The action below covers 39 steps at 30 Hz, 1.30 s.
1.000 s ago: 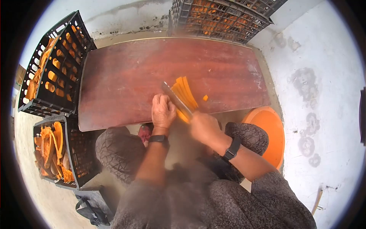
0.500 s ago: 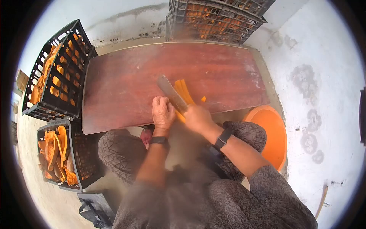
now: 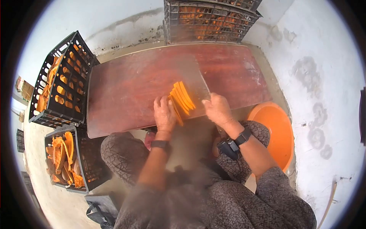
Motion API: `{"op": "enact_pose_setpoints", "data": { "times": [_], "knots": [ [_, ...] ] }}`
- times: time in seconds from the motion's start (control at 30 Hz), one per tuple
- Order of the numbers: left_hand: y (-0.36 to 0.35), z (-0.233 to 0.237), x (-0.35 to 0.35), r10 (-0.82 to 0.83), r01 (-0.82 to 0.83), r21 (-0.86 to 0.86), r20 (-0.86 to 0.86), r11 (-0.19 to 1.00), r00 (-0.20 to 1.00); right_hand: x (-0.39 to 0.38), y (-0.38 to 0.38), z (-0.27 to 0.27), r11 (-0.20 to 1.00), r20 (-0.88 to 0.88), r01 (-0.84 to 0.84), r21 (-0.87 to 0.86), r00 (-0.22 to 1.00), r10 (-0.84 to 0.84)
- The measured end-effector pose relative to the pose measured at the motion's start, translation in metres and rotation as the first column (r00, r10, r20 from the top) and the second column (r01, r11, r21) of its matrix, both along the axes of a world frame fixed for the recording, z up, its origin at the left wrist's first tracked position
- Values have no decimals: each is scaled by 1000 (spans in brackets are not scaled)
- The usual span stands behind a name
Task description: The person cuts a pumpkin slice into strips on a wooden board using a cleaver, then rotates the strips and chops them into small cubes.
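My right hand (image 3: 218,109) is closed round the handle of a broad-bladed knife (image 3: 199,84), whose blade is smeared by motion over the board. To the left of the blade, several orange slices, apparently pumpkin (image 3: 183,95), lie fanned side by side near the board's front edge. My left hand (image 3: 164,115) has its fingers bent against a pumpkin piece (image 3: 175,111) at the left of these slices; the fingertips are partly hidden. Under all this is the reddish-brown board (image 3: 126,89).
A black crate (image 3: 63,82) of orange pieces stands left of the board, with another crate (image 3: 82,160) below it. Stacked crates (image 3: 209,23) stand behind the board. An orange basin (image 3: 280,133) sits at the right, beside my knee. White walls close in the back and right.
The knife has swung from the left hand's side to the right, away from the pumpkin. The slices now lie spread and uncovered. The left hand stays near its place.
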State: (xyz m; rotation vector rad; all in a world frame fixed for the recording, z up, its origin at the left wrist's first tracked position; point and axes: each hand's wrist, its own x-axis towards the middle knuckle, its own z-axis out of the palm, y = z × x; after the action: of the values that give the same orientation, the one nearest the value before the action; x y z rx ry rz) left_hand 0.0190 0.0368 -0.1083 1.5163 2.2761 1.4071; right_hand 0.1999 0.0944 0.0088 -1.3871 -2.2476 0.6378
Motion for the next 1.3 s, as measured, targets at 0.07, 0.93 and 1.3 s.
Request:
{"op": "enact_pose_setpoints", "data": {
  "times": [0.07,0.93,1.3],
  "knots": [
    [-1,6,11,5,-4,-46,6,999,1000,14,3,-4,992,27,90,-90,996,-88],
    [52,57,74,82,-204,-642,-215,739,973,70,-1,-39,938,220,313,-151,935,-277],
    [51,31,21,-88,-146,-639,-320,755,943,70,-2,-31,939,227,284,-193,944,-238]
  ]
}}
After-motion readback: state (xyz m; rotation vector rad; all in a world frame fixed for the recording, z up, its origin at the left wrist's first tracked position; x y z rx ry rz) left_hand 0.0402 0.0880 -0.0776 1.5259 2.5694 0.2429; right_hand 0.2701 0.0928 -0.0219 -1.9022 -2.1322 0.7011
